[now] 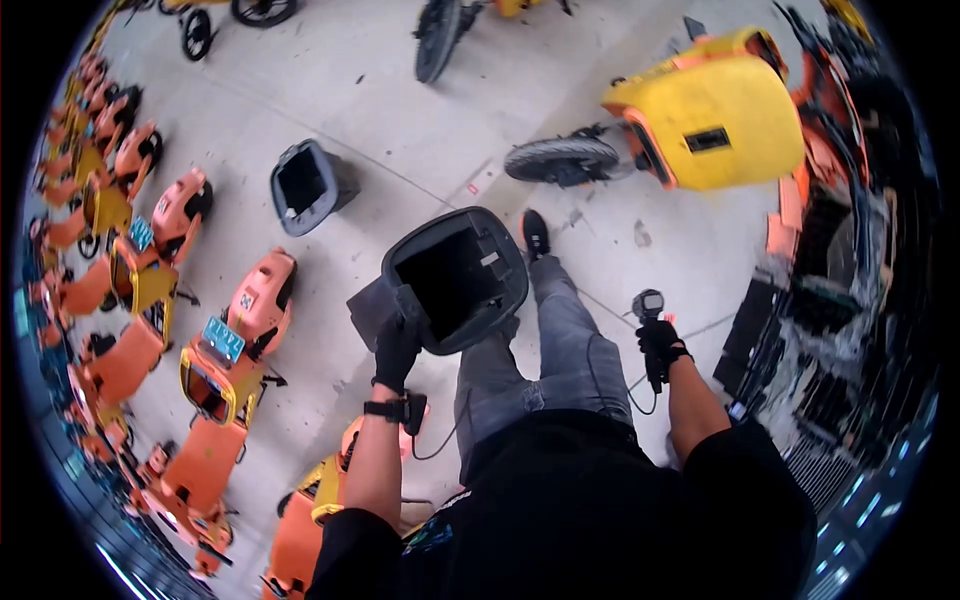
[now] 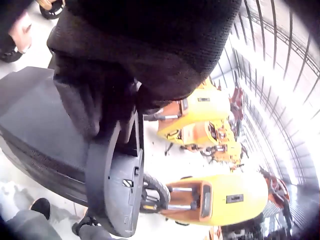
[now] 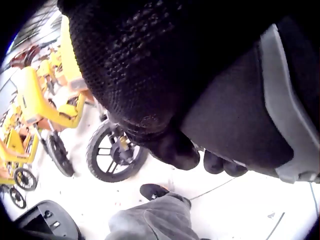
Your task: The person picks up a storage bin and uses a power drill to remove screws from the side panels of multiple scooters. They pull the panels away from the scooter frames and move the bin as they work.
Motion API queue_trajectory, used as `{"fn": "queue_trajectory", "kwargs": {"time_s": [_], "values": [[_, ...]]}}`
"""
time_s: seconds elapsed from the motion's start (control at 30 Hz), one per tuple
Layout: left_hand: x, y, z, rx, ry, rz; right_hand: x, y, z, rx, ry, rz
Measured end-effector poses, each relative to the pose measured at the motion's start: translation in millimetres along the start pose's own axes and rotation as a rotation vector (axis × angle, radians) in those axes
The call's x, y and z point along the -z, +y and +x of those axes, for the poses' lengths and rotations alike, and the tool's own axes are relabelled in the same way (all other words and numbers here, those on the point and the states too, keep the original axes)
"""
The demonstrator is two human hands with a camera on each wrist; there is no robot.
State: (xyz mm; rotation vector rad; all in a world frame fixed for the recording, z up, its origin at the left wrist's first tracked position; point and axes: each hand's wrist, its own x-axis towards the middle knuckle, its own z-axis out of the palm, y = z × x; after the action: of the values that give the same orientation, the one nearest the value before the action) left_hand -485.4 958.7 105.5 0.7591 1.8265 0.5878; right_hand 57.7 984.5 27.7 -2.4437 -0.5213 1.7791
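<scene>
A dark grey open-topped bin [image 1: 510, 310] hangs in front of the legs. The gloved left hand [image 1: 397, 350] grips its rim at the near left side; in the left wrist view the black-gloved fingers of that hand [image 2: 110, 75] curl over the edge of the bin [image 2: 45, 130]. The gloved right hand [image 1: 660, 343] holds a small black handheld device with a round head [image 1: 648, 303], off to the right of the legs. In the right wrist view the right hand [image 3: 145, 85] is curled round a dark grey object [image 3: 240, 115]; the bin [image 3: 67, 222] shows at the lower left.
A second grey bin [image 1: 345, 180] stands on the concrete floor [image 1: 400, 110]. Orange and yellow scooters [image 1: 205, 450] line the left. A yellow-bodied scooter [image 1: 730, 120] stands at the upper right, and dark stacked parts [image 1: 750, 330] lie along the right.
</scene>
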Motion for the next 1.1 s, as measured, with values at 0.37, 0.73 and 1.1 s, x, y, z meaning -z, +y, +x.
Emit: {"fn": "queue_trajectory", "kwargs": {"time_s": [0.37,0.73,1.1], "values": [[-185.5,39.4,40.2,-0.245,-0.146,0.314,96.0,83.2,-48.1,0.062,0.174,0.573],[-391.8,48.1,44.3,-0.112,-0.037,0.500,167.9,93.9,39.0,0.262,0.073,0.394],[-466.7,-101.0,62.0,0.140,-0.148,0.600,176.6,38.3,127.3,0.374,-0.020,0.414]]}}
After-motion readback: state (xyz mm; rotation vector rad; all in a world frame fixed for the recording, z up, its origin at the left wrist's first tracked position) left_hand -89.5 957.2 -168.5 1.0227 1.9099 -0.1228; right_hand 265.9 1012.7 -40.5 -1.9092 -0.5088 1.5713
